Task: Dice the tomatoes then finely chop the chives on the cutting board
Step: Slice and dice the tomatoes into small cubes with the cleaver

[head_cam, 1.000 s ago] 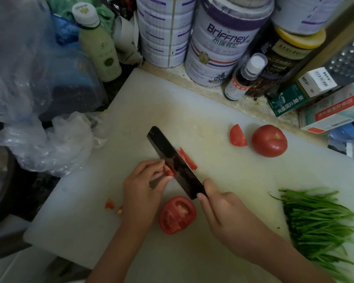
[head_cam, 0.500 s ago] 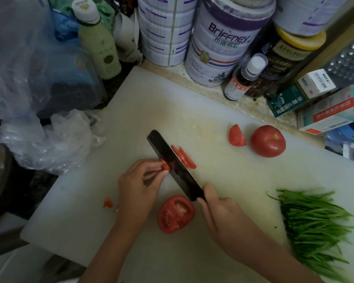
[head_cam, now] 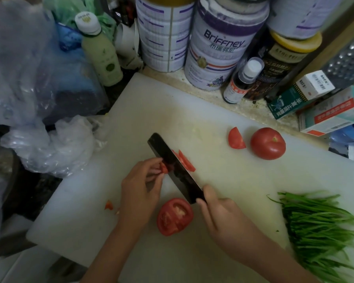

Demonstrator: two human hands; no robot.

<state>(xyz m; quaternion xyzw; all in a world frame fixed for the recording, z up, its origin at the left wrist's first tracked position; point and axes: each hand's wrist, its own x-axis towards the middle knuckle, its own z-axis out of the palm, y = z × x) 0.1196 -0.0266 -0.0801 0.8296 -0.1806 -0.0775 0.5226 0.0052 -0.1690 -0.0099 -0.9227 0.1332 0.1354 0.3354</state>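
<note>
Head view. A white cutting board is seen from above, with both hands at work near its middle. A small tomato piece is pinched between the curled fingertips of the left hand and held against the left face of the dark knife. The blade is laid diagonally, its tip pointing up and to the left. The right hand is closed round the handle, which is hidden beneath it, with one finger laid along the heel of the blade. Thin cut slices are seen just beside the right face of the blade. A tomato half, cut face up, is placed on the board between the two wrists. A tomato wedge and a whole tomato are set near each other by the far edge of the board. The uncut chives are bundled at the right end of the board. A red scrap is found left of the left wrist. Large tins, a pale green bottle, boxes and plastic bags are crowded round the board.
</note>
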